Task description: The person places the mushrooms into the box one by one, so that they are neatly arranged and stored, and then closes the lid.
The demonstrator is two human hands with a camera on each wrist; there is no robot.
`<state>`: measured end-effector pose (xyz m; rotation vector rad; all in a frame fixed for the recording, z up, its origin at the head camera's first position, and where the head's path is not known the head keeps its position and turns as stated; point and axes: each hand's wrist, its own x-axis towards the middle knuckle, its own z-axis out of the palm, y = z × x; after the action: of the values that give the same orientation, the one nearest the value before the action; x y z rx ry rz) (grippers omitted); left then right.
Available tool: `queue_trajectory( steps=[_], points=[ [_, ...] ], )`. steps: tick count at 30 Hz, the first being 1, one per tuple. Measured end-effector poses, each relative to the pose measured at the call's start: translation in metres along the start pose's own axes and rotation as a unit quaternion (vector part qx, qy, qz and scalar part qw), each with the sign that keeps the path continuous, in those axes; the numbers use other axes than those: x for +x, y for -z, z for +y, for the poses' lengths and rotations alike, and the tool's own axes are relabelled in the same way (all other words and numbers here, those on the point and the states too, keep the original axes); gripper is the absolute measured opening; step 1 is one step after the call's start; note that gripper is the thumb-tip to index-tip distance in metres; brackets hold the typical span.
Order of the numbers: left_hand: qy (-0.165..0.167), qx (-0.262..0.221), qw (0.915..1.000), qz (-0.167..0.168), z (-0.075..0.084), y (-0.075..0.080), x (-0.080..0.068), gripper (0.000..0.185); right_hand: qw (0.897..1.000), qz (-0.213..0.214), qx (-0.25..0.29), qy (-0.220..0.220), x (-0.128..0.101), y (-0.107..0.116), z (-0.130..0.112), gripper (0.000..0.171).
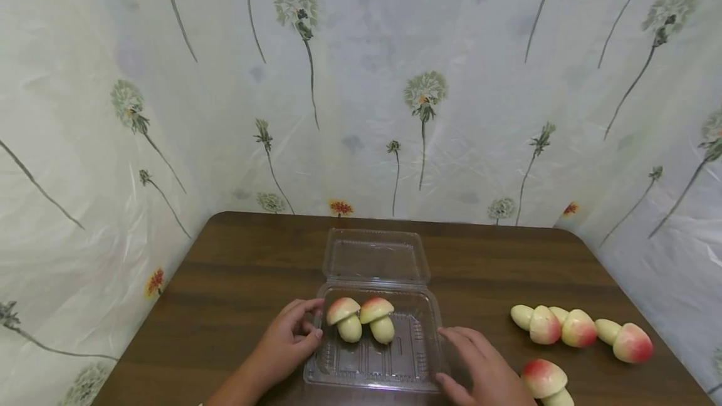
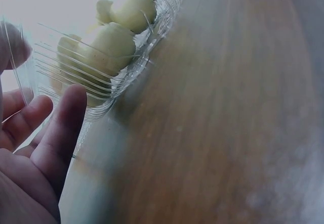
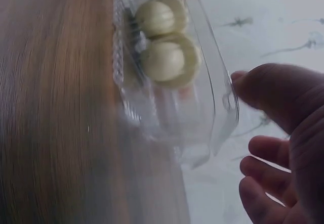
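A clear plastic clamshell box (image 1: 403, 356) lies on the table with its lid (image 1: 376, 259) folded back toward the wall. Two mushrooms (image 1: 344, 318) with cream stems and red-yellow caps lie side by side in its base; they look artificial. My left hand (image 1: 290, 343) is at the box's left side, index finger and thumb by the rim, other fingers bent. On the opposite side, my right hand (image 1: 479, 368) has its thumb (image 3: 248, 85) at the rim and its other fingers loosely bent. Neither hand holds a mushroom.
Several more mushrooms lie on the right of the brown wooden table (image 1: 254, 255): a row (image 1: 578, 329) and one (image 1: 544, 379) nearer me, close to my right hand. A flower-patterned sheet (image 1: 361, 80) hangs behind the table and along both sides.
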<state>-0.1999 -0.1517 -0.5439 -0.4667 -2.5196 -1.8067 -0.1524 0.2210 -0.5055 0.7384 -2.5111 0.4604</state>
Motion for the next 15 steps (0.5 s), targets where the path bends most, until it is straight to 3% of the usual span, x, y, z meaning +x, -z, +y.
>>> queue_trajectory(
  steps=[4,15],
  points=[
    [0.001,0.000,1.0000,-0.001,0.000,0.002,0.000,0.051,1.000,0.005,0.002,-0.011,-0.004,0.002,0.004,0.073],
    [0.013,0.005,0.9999,-0.010,0.001,0.002,0.001,0.050,0.999,0.028,-0.013,0.008,-0.015,0.002,0.022,0.069]
  ],
)
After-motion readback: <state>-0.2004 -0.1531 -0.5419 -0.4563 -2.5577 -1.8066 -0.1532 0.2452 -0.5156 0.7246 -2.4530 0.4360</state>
